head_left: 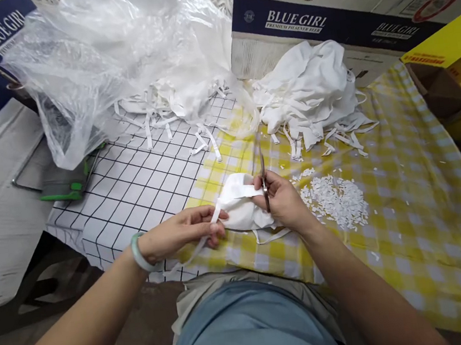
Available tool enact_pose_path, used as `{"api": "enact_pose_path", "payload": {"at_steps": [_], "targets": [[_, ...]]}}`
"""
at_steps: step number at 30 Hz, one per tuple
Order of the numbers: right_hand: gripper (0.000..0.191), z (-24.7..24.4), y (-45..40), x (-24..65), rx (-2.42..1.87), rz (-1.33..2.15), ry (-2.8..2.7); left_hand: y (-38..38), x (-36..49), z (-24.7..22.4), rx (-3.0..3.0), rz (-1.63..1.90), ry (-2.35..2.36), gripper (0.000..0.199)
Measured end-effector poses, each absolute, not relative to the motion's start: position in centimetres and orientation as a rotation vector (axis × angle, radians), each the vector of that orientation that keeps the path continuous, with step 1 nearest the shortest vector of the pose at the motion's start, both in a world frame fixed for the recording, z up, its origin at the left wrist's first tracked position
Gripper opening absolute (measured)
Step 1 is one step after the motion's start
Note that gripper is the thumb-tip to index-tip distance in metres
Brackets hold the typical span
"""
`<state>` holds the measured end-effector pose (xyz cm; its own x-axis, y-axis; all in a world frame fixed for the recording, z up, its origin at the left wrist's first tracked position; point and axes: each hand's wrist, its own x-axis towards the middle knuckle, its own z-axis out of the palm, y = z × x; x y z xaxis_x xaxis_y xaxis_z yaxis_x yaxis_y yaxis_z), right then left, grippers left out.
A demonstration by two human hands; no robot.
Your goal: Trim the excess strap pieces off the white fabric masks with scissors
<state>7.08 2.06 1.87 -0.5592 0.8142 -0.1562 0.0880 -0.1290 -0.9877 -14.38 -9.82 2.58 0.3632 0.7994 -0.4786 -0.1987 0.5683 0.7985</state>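
A white fabric piece with straps, which looks like a bra point(240, 219), lies in front of me between both hands. The fingers of my left hand point(189, 229) are closed on one of its narrow straps, whose loose end trails toward the table's front edge. My right hand point(282, 197) grips a pair of small metal scissors point(263, 177), blades pointing away from me. Its fingers also pinch the end of a white strap point(249, 191) beside the scissors. Whether the blades are apart I cannot tell.
Small white clippings point(337, 201) lie heaped right of my right hand. Behind them sits a pile of white strapped garments point(308, 90). A clear plastic bag point(86, 61) covers more garments at the back left. Cartons point(257, 51) stand behind the checked cloth point(419, 200).
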Motion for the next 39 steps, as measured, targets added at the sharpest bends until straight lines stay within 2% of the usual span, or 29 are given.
{"api": "enact_pose_path", "payload": {"at_steps": [4,8,12,14,17,19,21,23,25,31,36,39], "targets": [[0.030,3.8,1.8,6.9,-0.936,1.816,-1.601,-9.1,-12.9,2.5,0.481,0.833,0.854,0.039],[0.027,4.4,2.7,7.0,-0.922,1.768,-1.673,-9.3,-13.3,4.6,0.552,0.976,0.970,0.026],[0.021,3.8,3.2,6.7,-1.053,1.393,-1.737,-10.4,-13.8,7.2,0.945,1.098,1.340,0.018],[0.021,3.6,2.7,6.3,-1.014,1.317,-1.829,-10.9,-13.9,8.0,1.049,1.080,1.398,0.017],[0.023,3.4,1.4,5.1,-0.716,1.563,-2.043,-11.7,-13.8,8.5,1.138,1.046,1.422,0.016],[0.015,3.2,0.8,4.3,-0.585,1.675,-2.155,-12.2,-13.9,8.4,1.289,1.051,1.494,0.014],[0.008,2.9,0.9,3.4,-0.599,1.681,-2.110,-12.9,-13.9,7.9,1.439,1.062,1.632,0.015],[0.009,3.1,1.3,2.8,-0.636,1.639,-1.925,-13.5,-13.9,7.4,1.400,1.093,1.728,0.019],[0.015,3.8,1.6,2.2,-0.644,1.544,-1.771,-13.6,-13.5,6.8,1.130,1.084,1.599,0.025],[0.023,6.1,1.0,1.3,-0.500,1.428,-1.701,-11.3,-11.0,5.6,0.293,0.902,0.541,0.051],[0.027,5.0,1.5,3.3,-0.559,1.425,-1.654,-10.6,-10.0,5.2,0.242,1.113,0.575,0.018],[0.032,4.2,1.9,4.7,-0.722,1.421,-1.644,-11.4,-10.0,5.3,0.490,1.158,0.876,0.019]]}}
